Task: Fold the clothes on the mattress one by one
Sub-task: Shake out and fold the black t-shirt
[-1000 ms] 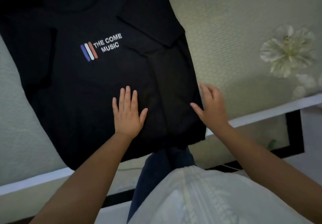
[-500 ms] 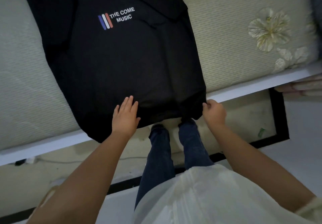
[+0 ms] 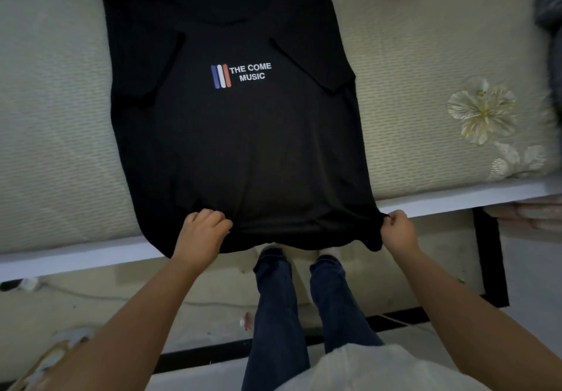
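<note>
Your left hand (image 3: 202,232) is curled into the bottom hem of the black shirt (image 3: 243,147), bunching cloth there, and your right hand (image 3: 397,228) pinches the hem's right corner, so the hem is pulled taut between them. The shirt lies face up on the mattress (image 3: 425,71), stretching away from both hands, its sleeves already turned in over the chest. Its hem hangs over the mattress edge (image 3: 76,257) towards you, which gives your fingers room underneath. Gripping both ends likely readies you to lift the hem up towards the collar.
</note>
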A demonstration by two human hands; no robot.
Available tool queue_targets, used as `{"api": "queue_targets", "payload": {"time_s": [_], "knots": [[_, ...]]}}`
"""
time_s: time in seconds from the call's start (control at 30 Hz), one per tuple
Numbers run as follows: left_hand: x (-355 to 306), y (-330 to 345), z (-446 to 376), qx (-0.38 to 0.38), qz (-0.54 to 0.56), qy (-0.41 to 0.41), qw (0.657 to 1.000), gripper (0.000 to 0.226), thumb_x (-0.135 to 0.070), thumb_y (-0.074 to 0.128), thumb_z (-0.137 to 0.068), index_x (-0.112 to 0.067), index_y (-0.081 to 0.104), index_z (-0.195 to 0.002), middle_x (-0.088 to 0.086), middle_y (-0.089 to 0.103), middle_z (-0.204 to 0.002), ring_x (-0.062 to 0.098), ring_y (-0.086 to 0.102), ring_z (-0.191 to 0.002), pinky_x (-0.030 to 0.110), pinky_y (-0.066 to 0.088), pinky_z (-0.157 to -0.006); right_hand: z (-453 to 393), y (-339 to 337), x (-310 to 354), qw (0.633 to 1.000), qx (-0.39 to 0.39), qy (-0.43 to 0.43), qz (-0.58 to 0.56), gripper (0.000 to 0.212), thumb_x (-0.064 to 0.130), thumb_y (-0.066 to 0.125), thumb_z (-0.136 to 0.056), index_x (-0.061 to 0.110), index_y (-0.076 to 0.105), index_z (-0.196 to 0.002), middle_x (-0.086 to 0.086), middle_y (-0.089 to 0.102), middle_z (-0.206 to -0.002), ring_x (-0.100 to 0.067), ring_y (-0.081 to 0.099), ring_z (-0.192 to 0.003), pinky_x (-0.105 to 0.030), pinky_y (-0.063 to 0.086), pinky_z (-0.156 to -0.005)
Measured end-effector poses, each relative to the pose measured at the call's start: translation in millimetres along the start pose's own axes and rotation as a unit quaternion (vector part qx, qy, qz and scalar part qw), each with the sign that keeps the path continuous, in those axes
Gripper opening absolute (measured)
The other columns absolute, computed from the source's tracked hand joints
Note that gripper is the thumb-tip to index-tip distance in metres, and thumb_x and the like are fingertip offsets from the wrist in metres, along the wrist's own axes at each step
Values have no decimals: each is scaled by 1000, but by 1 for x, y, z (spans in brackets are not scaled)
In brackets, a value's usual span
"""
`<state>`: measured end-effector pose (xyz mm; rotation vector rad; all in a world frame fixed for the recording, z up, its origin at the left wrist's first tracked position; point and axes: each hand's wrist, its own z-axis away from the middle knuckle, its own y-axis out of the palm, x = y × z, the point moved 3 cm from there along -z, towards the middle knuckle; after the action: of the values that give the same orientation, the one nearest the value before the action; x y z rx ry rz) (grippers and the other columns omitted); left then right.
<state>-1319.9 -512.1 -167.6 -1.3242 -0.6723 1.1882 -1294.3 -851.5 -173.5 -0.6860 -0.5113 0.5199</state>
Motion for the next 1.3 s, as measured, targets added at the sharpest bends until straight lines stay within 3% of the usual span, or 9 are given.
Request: {"api": "queue_targets", "payload": {"time_s": [0.13,0.3,0.43,0.57,0.67,0.87,1.03,1.17,1.3], "knots": [[-6,6,3,-5,-10,-92,996,40,1,87,-32,-8,69,-67,8,63,-66,26,62,-58,32,50,-56,-6,4,8,999,0,5,-37,12,2,36,-93,-1,48,-95,-13,47,-89,-23,43,-81,-30,33,-70],[-56,21,13,-53,23,-114,992,64,-16,91,-33,-2,70,-91,17,68,-90,28,51,-92,39,39,-79,10,-8,14,977,28,53,-204,12,4,42,-92,14,40,-99,-6,47,-76,-15,43,-60,-27,36,-54],[-120,36,20,31,80,-163,983,89,-34,94,-27,5,66,-102,27,65,-102,41,65,-92,53,52,-70,31,-29,33,941,97,61,-319,27,-3,33,-95,19,44,-106,-6,51,-76,-16,48,-61,-26,43,-50],[-146,51,12,63,185,-329,924,96,-38,83,-59,2,38,-135,31,34,-139,47,31,-130,59,30,-101,40,-48,74,850,189,80,-485,41,-12,25,-92,21,49,-95,-8,56,-64,-14,61,-48,-26,53,-45],[-133,60,-8,58,218,-441,869,87,-47,69,-74,-9,28,-141,26,19,-146,41,8,-138,53,10,-109,44,-53,99,826,228,71,-510,37,-12,24,-93,16,49,-98,-14,55,-77,-16,65,-48,-28,54,-43],[-136,50,-49,-45,230,-523,819,77,-42,74,-68,3,41,-122,24,38,-128,38,32,-120,49,17,-99,46,-58,108,827,326,30,-457,42,-18,16,-86,-8,48,-111,-21,58,-99,-26,65,-82,-34,58,-63],[-130,39,-75,-61,174,-479,859,35,-20,57,-81,-6,47,-111,14,46,-110,31,39,-103,39,26,-84,28,-71,113,952,208,-191,-113,32,-16,43,-84,2,54,-109,-7,57,-95,-21,62,-86,-25,55,-77],[-114,29,-85,-48,135,-427,893,27,-13,50,-85,-12,51,-112,7,51,-112,28,41,-107,35,28,-84,11,-72,129,947,118,-290,69,13,-3,56,-82,4,62,-91,-6,60,-73,-22,61,-71,-33,53,-73],[-95,24,-61,-30,104,-409,906,27,-3,46,-85,-9,54,-109,9,54,-108,28,46,-101,29,23,-70,-6,-64,146,957,142,-255,-1,26,12,52,-92,8,55,-67,-4,55,-65,-14,53,-57,-23,50,-56]]}}
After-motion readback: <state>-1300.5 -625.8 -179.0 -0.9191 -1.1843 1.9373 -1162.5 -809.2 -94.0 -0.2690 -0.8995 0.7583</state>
